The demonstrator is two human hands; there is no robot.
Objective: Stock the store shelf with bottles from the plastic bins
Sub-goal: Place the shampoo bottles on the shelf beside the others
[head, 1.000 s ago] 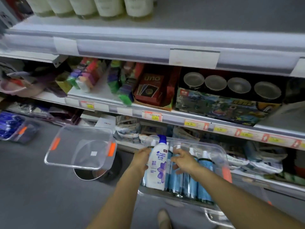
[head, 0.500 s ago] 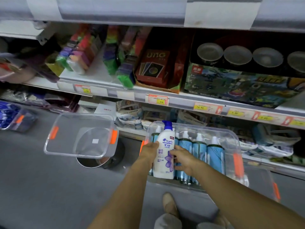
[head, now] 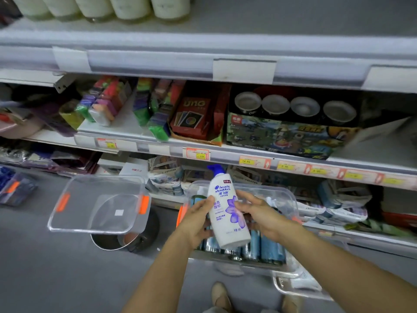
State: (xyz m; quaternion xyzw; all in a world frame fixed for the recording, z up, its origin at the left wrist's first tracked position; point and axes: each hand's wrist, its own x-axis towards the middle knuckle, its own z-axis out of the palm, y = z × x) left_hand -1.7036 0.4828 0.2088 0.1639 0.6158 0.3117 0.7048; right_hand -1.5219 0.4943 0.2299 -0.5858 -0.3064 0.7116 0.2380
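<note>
One white, blue-capped bottle (head: 228,213) with a purple flower: left hand (head: 195,223) grips it, right hand (head: 265,214) touches with extended fingers.

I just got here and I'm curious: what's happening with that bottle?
A person is stocking a store shelf. Their left hand grips a white shampoo bottle and their right hand touches its other side, above a clear bin of blue bottles. The bottle is not on a shelf yet.
</note>
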